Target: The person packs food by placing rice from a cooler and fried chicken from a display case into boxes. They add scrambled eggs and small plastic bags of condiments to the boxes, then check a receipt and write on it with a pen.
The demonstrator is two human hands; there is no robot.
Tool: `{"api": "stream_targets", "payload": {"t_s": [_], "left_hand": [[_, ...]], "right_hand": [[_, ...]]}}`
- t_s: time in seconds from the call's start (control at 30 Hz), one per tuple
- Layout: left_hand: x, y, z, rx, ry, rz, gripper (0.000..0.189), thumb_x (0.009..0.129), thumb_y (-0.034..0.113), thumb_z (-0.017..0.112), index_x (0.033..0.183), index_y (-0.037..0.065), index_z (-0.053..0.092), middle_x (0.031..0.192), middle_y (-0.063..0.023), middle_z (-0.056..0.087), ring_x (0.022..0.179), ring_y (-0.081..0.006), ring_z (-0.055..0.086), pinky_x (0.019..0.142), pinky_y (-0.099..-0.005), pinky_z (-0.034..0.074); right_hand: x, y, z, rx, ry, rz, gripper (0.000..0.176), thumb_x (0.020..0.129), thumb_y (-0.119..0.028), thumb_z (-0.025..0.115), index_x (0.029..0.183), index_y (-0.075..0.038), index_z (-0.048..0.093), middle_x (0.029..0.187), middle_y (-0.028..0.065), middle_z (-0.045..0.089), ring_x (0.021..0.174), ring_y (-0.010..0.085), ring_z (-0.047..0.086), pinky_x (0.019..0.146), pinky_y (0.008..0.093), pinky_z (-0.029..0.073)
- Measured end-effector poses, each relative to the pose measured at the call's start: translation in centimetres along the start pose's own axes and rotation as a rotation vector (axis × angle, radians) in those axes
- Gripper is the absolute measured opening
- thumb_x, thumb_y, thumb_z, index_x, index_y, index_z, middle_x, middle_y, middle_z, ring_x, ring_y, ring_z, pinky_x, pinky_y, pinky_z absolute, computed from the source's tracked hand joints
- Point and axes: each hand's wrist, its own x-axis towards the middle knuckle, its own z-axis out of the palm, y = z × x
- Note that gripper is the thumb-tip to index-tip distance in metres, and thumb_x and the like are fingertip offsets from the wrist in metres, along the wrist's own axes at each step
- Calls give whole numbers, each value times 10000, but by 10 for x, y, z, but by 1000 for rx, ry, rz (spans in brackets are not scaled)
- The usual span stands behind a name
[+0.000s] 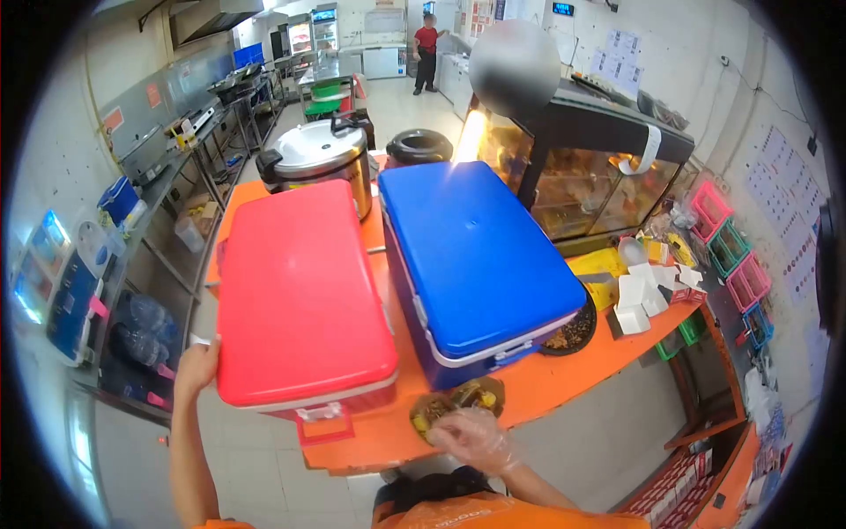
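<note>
A large red cooler box (304,291) stands on the orange table, its lid closed. My left hand (197,364) grips its near left side, with a small white scrap (204,339) by the fingertips; part of the fingers is hidden. Beside it is a blue cooler box (480,256), also closed. My right hand (474,438), in a clear plastic glove, is at the table's front edge, fingers bunched over food in a brown paper wrapper (430,413). Dark and yellow pieces show in the food. What sits between those fingers is hidden.
Behind the coolers stand a steel rice cooker (322,150) and a lit glass food warmer (599,189). A black bowl of dark bits (573,331) and open white boxes (636,300) lie right. A person in red (426,48) stands far back. Steel shelving (172,185) lines the left.
</note>
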Motion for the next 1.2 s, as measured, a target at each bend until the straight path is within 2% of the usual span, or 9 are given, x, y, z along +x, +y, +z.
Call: {"api": "stream_targets", "payload": {"t_s": [0.1,0.23,0.33,0.67,0.77,0.87,1.0,1.07,1.2], "left_hand": [[-9,16,-25,-136,172,46,653,994,487,395,906,-98,672,867,-327,644,894,-468,646,849,-465,483],[-73,144,-125,-629,390,734,291,939,248,623,1048,-15,684,882,-147,688,774,-200,626,681,-322,474],[-92,155,-138,-428,637,779,391,948,291,630,1250,43,644,1096,-64,681,762,-69,595,668,-221,471],[-88,-219,99,-715,832,-285,370,934,38,584,1303,6,598,1217,-114,646,772,-115,541,679,-252,480],[-138,-285,238,-978,514,-651,354,953,122,578,1298,54,615,929,-83,658,711,-129,588,605,-273,506],[-161,-276,310,-1219,152,-801,418,948,120,572,1352,12,549,919,-120,641,632,-151,594,552,-286,518],[-141,-234,309,-1215,-37,-844,452,941,71,545,1377,-37,495,942,-157,628,582,-155,575,530,-282,523],[-139,-247,298,-1192,-53,-776,460,942,49,524,1393,-28,480,826,-113,614,559,-129,537,515,-279,502],[-154,-281,280,-1091,234,-849,466,931,20,513,1397,-3,490,696,-68,575,516,-107,503,463,-265,455]], "right_hand": [[72,-71,20,-71,183,-412,522,729,-339,838,1111,-62,617,1102,152,633,984,331,619,838,437,494],[160,-102,35,-322,545,-483,690,678,-137,804,1278,-8,489,1232,210,537,1108,382,551,914,468,449],[164,-98,0,-56,612,-53,481,813,-25,683,1242,20,469,1001,140,594,941,263,604,827,397,492],[140,-86,-31,159,942,398,533,942,-39,564,1422,39,345,1226,151,577,1054,209,588,887,323,491],[172,-118,-10,-145,720,-517,227,962,-67,554,1143,71,553,952,93,623,742,138,573,657,242,470],[239,-178,61,-574,-144,-144,220,933,-205,598,1071,-38,638,898,135,661,765,211,628,695,317,509],[339,-32,233,-651,-1364,188,608,830,-360,709,1301,-11,549,979,191,687,952,301,660,833,424,514],[316,61,267,-647,-1438,-159,869,678,-511,803,1305,24,527,1115,221,658,1073,330,626,924,412,486],[303,49,266,-702,-1618,133,970,603,-548,831,1319,29,522,1191,229,626,1104,334,613,950,417,478]]}}
